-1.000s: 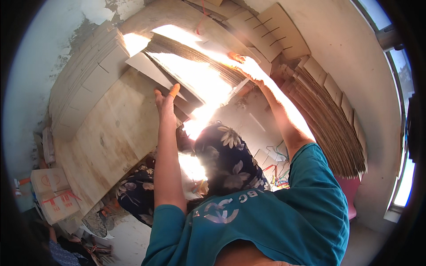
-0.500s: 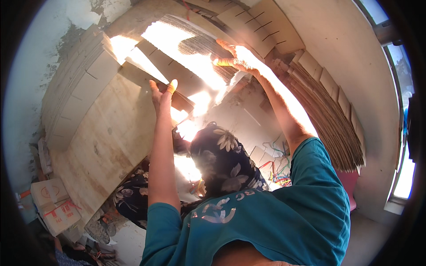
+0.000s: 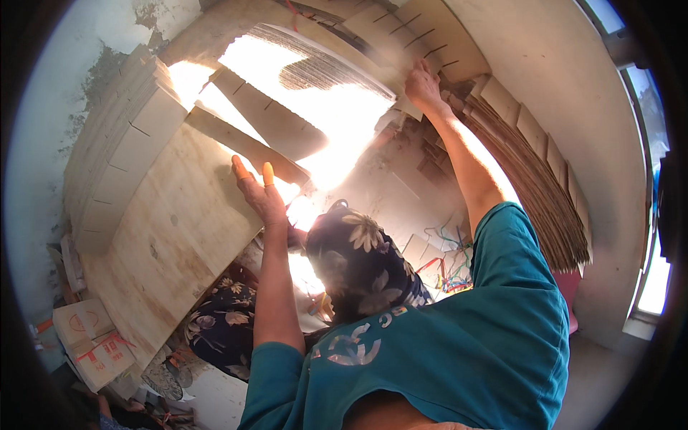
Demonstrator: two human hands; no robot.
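My left hand (image 3: pixel 259 192), with orange covers on its fingers, is spread with thumb and fingers apart. It is beside the near edge of a slotted cardboard piece (image 3: pixel 247 143) lying on the wooden board (image 3: pixel 172 208). Farther off on the right, the fingers of my right hand (image 3: pixel 424 87) are curled at the edge of a slotted cardboard sheet (image 3: pixel 405 43); its fingertips are partly hidden. Between the hands lies a stack of cardboard (image 3: pixel 322 75), its edges showing and much of it washed out by sunlight.
Slotted cardboard stacks stand at the left wall (image 3: pixel 132 136) and along the right wall (image 3: pixel 527 172). A carton (image 3: pixel 93 344) sits at lower left. My patterned-cloth knee (image 3: pixel 358 258) is below the board's edge, near coloured straps (image 3: pixel 448 272). Part of another person shows at lower left.
My right hand has moved right and away from the stack to the slotted sheet, its fingers closing. My left hand has drawn slightly back toward me and off the cardboard piece.
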